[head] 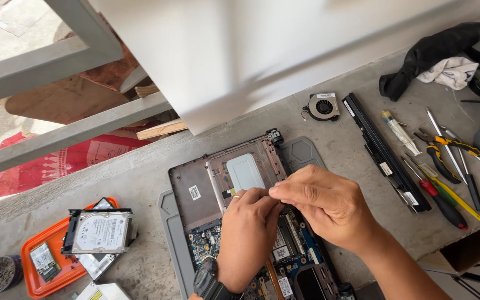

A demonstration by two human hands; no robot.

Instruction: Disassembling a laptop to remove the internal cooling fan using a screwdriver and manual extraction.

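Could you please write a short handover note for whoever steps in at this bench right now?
Left hand and right hand: fingertips pinched together over the middle of the opened laptop; what they pinch is hidden.
Laptop: lies on the concrete bench, circuit board exposed.
Already out: hard drive on the orange tray, cooling fan and long black battery beside the laptop.
Screwdrivers and pliers lie to the right.
Left: circuit board still seated in the shell.

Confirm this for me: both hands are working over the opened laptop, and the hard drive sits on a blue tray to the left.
Not quite. The head view shows the hard drive resting on an orange tray, not a blue one. The rest holds: the left hand and right hand work over the opened laptop.
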